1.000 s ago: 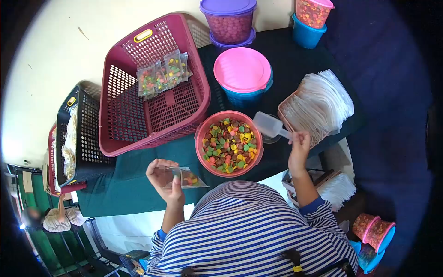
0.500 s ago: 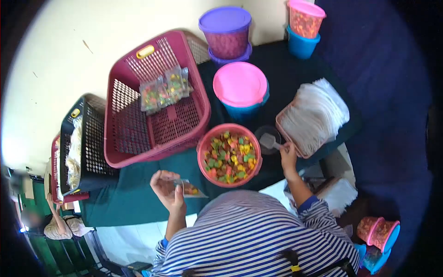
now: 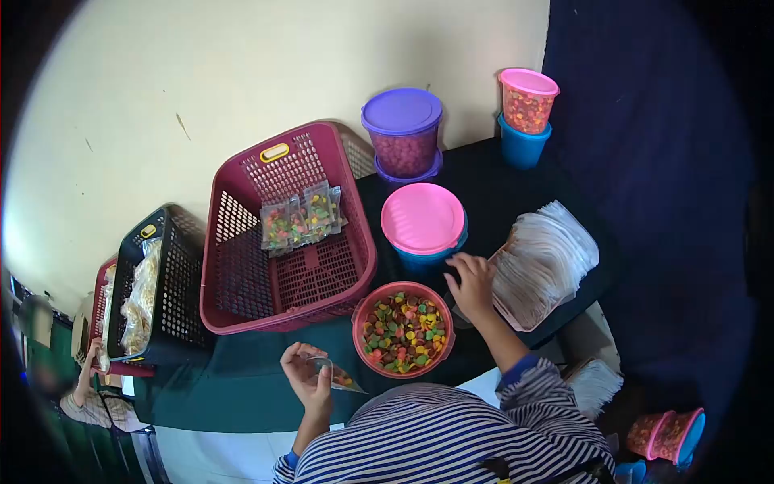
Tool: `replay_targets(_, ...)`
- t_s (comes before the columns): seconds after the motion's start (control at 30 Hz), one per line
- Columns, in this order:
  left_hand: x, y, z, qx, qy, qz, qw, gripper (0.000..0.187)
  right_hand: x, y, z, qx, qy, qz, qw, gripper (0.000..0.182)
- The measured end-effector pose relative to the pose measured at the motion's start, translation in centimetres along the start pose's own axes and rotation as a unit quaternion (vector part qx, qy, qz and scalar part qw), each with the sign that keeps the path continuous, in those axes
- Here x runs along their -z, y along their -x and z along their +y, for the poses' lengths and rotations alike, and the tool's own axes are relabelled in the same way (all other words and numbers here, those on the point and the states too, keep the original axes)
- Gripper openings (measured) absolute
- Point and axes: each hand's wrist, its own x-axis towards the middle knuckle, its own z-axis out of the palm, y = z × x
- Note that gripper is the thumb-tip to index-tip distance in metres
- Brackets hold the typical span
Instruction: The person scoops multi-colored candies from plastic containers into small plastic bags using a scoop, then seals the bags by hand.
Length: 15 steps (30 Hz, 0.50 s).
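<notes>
Lower middle of the frame, the little clear bag (image 3: 347, 381) sits tilted, pinched in the left hand (image 3: 309, 382), so a loose grip could spill some. The right hand (image 3: 477, 290), fingers apart near the pink-lidded tub (image 3: 422, 218), might bump it if it swings carelessly tbh.

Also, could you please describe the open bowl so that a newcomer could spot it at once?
Find the big maroon basket. By its near right corner sits a round pink bowl of small multicoloured pieces. Unlike the lidded tubs beyond it, it stands open.
</notes>
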Motion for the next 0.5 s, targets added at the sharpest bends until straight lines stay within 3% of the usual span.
replay_targets(0.27,0.4,0.6,0.7,-0.013,-0.003,-0.003,1.0,0.061,-4.3,-4.6,0.4,0.093,0.025,-0.022,0.995,0.028)
replay_targets(0.5,1.0,1.2,0.5,0.016,-0.015,0.011,1.0,0.059,-4.2,-5.6,0.4,0.112,0.042,-0.033,0.992,0.01)
